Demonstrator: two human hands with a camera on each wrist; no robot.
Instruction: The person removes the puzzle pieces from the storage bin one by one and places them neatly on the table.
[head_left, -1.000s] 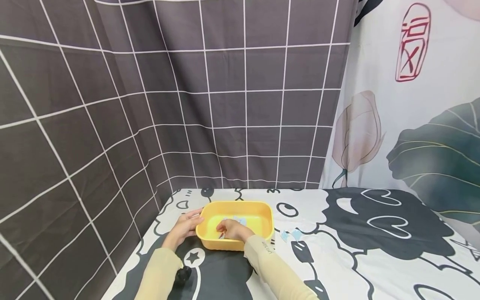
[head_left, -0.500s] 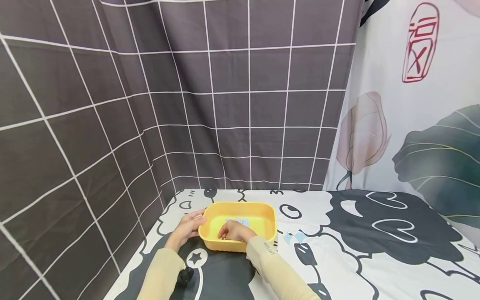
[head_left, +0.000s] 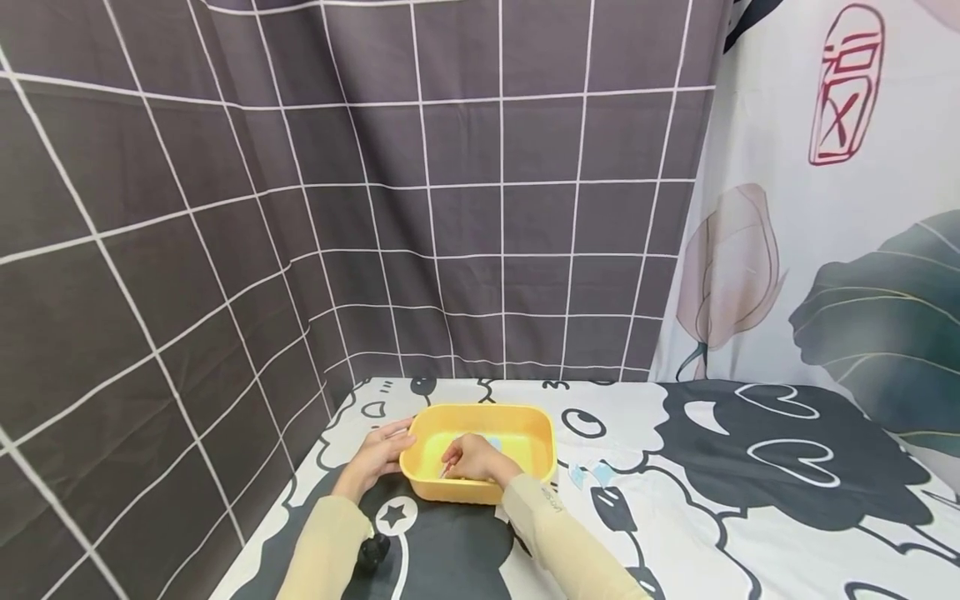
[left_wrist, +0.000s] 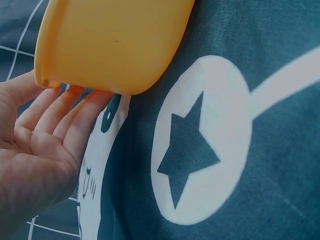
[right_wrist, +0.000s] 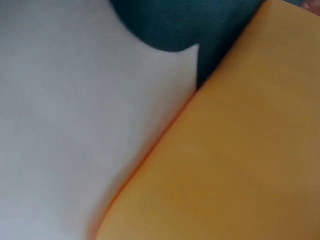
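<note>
A yellow plastic basin stands on the patterned cloth in the head view. My left hand holds its left end, thumb at the rim and fingers against the outer wall; the left wrist view shows this hand close up beside the basin. Inside the basin, my right hand has bent fingers and seems to pinch a small pale piece at its fingertips. A light-blue piece lies behind that hand, partly hidden. In the right wrist view, only the basin's outer wall shows clearly.
Small light-blue pieces lie on the cloth to the right of the basin. A dark gridded curtain hangs behind and at the left. A small black object sits by the left sleeve.
My right hand has lifted slightly and shifted right inside the basin, covering more of the light-blue pieces. The head view has turned slightly left. My left hand keeps its hold on the basin.
</note>
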